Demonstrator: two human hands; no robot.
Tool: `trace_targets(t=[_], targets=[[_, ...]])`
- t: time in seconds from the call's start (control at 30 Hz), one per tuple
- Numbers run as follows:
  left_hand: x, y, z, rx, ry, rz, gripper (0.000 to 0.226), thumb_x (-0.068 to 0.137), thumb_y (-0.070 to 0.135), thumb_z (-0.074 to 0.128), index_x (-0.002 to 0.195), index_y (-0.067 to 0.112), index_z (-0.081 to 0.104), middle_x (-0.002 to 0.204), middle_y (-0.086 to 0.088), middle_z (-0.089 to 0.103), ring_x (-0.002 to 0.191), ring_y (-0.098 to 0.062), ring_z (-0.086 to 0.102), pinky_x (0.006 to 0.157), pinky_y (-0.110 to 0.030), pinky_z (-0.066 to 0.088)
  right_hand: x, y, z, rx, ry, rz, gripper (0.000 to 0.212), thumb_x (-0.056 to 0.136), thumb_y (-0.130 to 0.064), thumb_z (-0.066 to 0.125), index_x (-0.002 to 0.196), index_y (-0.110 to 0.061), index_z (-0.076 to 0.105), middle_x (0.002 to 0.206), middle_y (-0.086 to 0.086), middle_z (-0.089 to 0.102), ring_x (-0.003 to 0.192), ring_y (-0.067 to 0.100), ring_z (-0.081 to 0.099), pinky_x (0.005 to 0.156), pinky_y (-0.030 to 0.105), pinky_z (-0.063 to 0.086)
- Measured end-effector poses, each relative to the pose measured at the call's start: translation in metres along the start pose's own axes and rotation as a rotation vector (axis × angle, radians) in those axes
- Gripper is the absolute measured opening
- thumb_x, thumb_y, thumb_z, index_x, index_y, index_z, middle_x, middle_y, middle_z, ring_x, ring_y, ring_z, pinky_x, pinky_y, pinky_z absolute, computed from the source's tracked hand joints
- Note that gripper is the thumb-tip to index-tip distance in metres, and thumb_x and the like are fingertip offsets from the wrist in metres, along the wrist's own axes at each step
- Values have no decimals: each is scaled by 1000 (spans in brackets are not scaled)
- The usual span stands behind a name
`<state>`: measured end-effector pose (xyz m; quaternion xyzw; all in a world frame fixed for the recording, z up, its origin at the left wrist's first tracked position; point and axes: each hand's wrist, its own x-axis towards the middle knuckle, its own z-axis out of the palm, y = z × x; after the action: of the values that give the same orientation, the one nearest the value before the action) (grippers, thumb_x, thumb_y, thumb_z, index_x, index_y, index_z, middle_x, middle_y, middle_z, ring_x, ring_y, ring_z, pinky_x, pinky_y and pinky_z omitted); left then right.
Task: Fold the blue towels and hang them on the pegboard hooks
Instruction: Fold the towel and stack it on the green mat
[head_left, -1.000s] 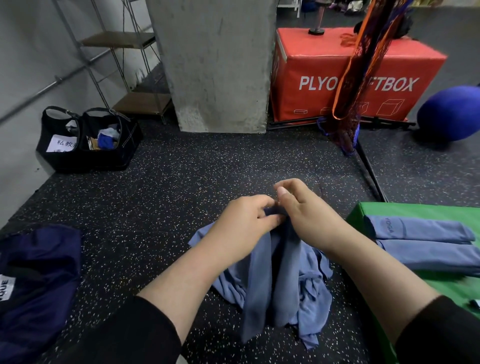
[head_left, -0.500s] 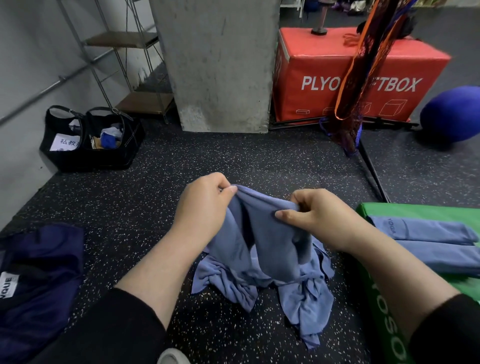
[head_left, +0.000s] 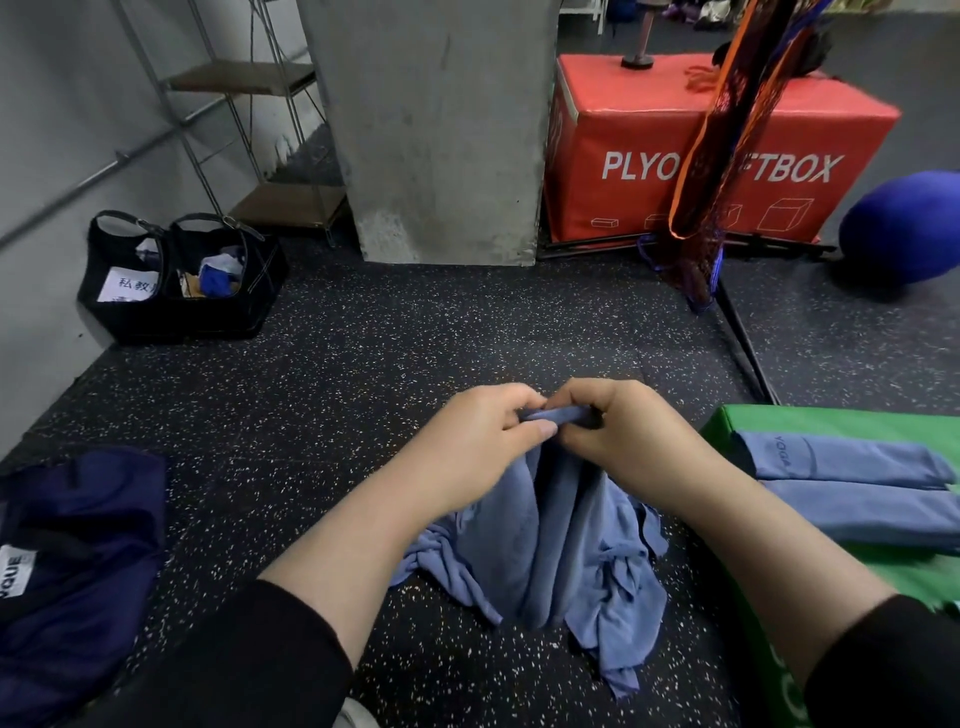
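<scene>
A crumpled blue towel (head_left: 550, 551) hangs from both hands over the speckled black floor, its lower part bunched on the ground. My left hand (head_left: 478, 441) and my right hand (head_left: 618, 436) meet at its top edge, each pinching the fabric, fingertips nearly touching. Two folded blue towels (head_left: 852, 483) lie side by side on a green box (head_left: 810, 426) at the right. No pegboard is in view.
A dark navy garment (head_left: 78, 561) lies at the left. A black bag (head_left: 176, 280) sits by the wall under a metal shelf rack (head_left: 244, 130). Ahead stand a concrete pillar (head_left: 436, 130), a red plyo box (head_left: 701, 150), a hanging orange net (head_left: 722, 145) and a blue ball (head_left: 904, 228).
Half a second ago my hands were apart, spreading the towel's edge; now they have come back together at the top, doubling the fabric.
</scene>
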<state>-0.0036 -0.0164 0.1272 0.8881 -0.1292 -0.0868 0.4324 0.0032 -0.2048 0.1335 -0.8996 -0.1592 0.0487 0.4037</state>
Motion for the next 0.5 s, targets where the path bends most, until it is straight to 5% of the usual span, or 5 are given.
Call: trace_targets(t=[0.13, 0.4, 0.5], targets=[[1, -3, -4, 181, 87, -42, 14, 94, 35, 67, 85, 26, 65, 54, 9, 48, 51, -5, 40, 51, -29, 28, 1, 5, -2, -100, -22, 42, 22, 82, -34, 77, 77, -22, 59, 60, -8, 55, 54, 3, 43, 54, 23, 34], [-4, -18, -29, 469, 332, -173, 10, 96, 29, 61, 88, 24, 62, 75, 3, 64, 76, -26, 59, 61, -35, 38, -1, 4, -6, -99, -176, 84, 32, 83, -35, 76, 72, -18, 50, 56, -9, 49, 53, 6, 42, 55, 31, 35], [-4, -20, -32, 465, 311, -182, 3, 97, 28, 61, 94, 29, 63, 78, 4, 64, 81, -25, 62, 66, -36, 46, 0, 4, -2, -76, -154, 68, 31, 82, -33, 77, 75, -21, 50, 57, -8, 50, 54, 7, 44, 55, 32, 37]])
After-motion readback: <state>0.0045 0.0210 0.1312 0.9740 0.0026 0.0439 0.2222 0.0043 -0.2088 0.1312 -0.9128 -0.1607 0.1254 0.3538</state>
